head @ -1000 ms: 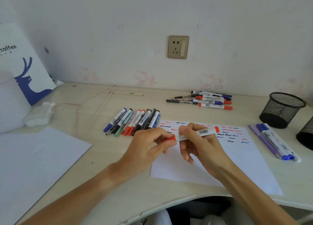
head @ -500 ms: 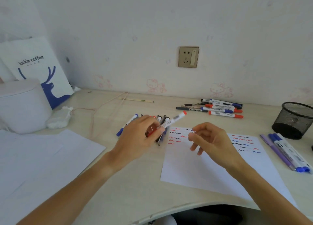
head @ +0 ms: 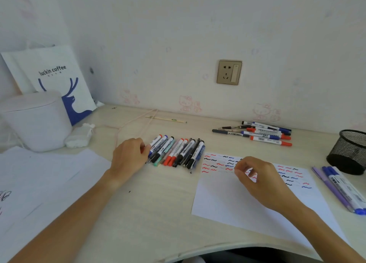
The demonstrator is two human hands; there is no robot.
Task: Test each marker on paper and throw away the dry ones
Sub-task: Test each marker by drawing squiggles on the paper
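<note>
A: What stands at the far left?
B: A white paper bag (head: 57, 78) printed "luckin coffee" with a blue deer leans on the wall. A lidded white tub (head: 35, 122) stands in front of it, a small white pouch (head: 79, 137) just beside it.
A: And on the wall?
B: A bronze power socket (head: 229, 72), with faint pink cat stickers (head: 189, 103) low down.
A: Anything else on the counter (head: 158, 203)?
B: A pale cord (head: 134, 119) and a wooden stick (head: 166, 119) near the wall.

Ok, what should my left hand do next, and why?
Probably draw the left hand back from the marker row it touches at the left end; the right hand over the test paper holds nothing visible, so another marker is needed.
</note>
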